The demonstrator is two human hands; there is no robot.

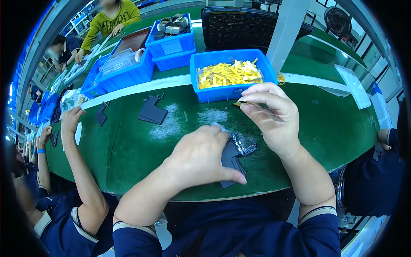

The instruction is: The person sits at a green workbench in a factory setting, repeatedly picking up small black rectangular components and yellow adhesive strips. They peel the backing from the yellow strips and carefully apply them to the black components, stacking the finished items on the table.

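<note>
Black L-shaped piece [229, 156] lies near on the bench [132, 171], partly under the left hand [198, 150], thumb spread; I cannot tell whether that grip holds it. The right hand [279, 121] pinches a thin strip [236, 104], grip nearly closed; light edge pressure should prevent creasing.

The near dark plate [230, 156] is finished matt, like plastic, and is fitted with a shiny, metallic-looking hinge [242, 144]. The far blue bin [209, 95] is moulded in smooth, glossy plastic. The smooth green tabletop [128, 171] is dulled by whitish, chalky-looking patches [168, 124].
</note>
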